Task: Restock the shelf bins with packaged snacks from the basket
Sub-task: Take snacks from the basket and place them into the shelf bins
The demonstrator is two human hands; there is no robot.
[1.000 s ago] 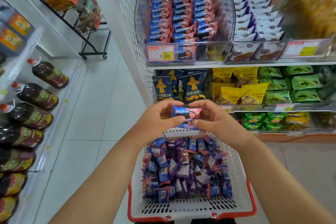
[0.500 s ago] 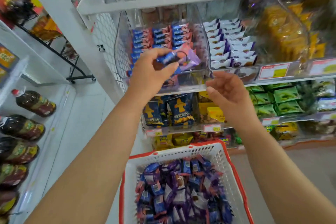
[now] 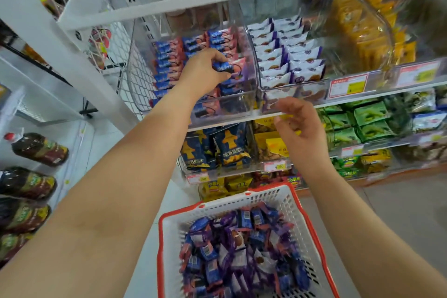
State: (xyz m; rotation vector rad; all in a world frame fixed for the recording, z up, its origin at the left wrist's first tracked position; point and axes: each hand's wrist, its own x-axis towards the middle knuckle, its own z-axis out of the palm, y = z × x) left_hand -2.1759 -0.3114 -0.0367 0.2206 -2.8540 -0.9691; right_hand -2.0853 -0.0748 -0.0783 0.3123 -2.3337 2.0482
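My left hand (image 3: 204,72) reaches into the clear shelf bin (image 3: 232,109) that holds rows of blue and pink snack packets, and its fingers pinch one blue and pink snack packet (image 3: 228,68) above the right-hand row. My right hand (image 3: 298,126) hovers just below the bin's front edge with loosely curled fingers and holds nothing. Below, the white basket with a red rim (image 3: 273,195) is filled with several blue and purple wrapped snacks (image 3: 239,249).
A second clear bin (image 3: 314,91) of white and purple packets stands right of the first. Yellow packets fill a bin further right. Lower shelves carry blue, yellow and green bags (image 3: 370,118). Dark bottles (image 3: 38,149) lie on a rack at the left.
My left hand has carried the packet from above the basket up and into the bin. My right hand let go of it and stayed low by the shelf edge.
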